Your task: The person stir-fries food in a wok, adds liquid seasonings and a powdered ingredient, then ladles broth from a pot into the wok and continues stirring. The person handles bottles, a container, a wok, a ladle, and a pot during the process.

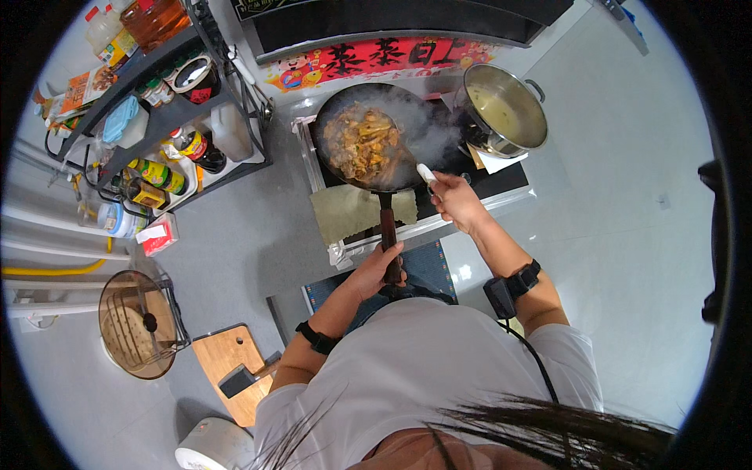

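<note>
Steam rises from a dark wok on the stove, which holds a heap of browned food pieces. My left hand is wrapped around the wok's brown handle. In my right hand is the white-ended handle of a cooking utensil; its far end reaches into the wok, blurred by steam and food. A greenish cloth lies on the stove's front edge, beneath the wok handle.
A steel pot with pale liquid stands right of the wok. On the left are a rack of bottles, a tissue box, a glass lid, and a cutting board carrying a cleaver. A range hood overhangs the back.
</note>
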Demonstrator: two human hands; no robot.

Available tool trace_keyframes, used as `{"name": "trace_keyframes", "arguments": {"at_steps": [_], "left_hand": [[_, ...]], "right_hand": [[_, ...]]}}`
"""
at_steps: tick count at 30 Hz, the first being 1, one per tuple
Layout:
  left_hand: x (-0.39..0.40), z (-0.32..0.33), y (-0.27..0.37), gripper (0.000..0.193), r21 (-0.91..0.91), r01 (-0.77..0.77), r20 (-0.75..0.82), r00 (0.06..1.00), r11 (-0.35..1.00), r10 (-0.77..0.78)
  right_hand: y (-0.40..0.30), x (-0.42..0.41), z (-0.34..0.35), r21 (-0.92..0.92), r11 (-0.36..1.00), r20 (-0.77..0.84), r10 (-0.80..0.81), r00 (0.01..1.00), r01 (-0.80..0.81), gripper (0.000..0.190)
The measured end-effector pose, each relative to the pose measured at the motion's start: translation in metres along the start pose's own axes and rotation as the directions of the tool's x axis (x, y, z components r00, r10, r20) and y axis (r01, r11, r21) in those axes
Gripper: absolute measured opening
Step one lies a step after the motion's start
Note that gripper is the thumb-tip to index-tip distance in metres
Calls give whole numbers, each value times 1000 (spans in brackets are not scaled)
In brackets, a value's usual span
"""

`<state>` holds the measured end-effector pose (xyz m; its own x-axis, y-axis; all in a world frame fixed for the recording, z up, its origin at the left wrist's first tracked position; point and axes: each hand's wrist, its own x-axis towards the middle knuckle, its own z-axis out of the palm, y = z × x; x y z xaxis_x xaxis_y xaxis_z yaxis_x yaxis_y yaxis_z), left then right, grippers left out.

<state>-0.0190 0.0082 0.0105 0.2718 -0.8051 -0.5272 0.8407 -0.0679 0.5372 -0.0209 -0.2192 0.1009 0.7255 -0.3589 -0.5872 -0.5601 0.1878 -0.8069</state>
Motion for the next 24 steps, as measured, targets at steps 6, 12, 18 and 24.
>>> {"name": "trace_keyframes", "arguments": {"at_steps": [6,12,18,24], "left_hand": [[0,-1,0,49,6,0,3,1000,1000,0],[0,1,-1,47,-1,-8,-25,1000,1000,8],[-2,5,0,48,20,-20,-46,999,1000,21],[-4,8,2,46,31,-56,-47,997,998,57]], "right_hand": [[7,-30,-2,-804,396,139,-600,788,444,41],[-4,-20,-21,-850,250,160,-715,680,464,41],[-29,73,-22,-842,456,-71,-623,779,288,37],[-43,110,8,-629,742,-61,-343,937,231,42]]}}
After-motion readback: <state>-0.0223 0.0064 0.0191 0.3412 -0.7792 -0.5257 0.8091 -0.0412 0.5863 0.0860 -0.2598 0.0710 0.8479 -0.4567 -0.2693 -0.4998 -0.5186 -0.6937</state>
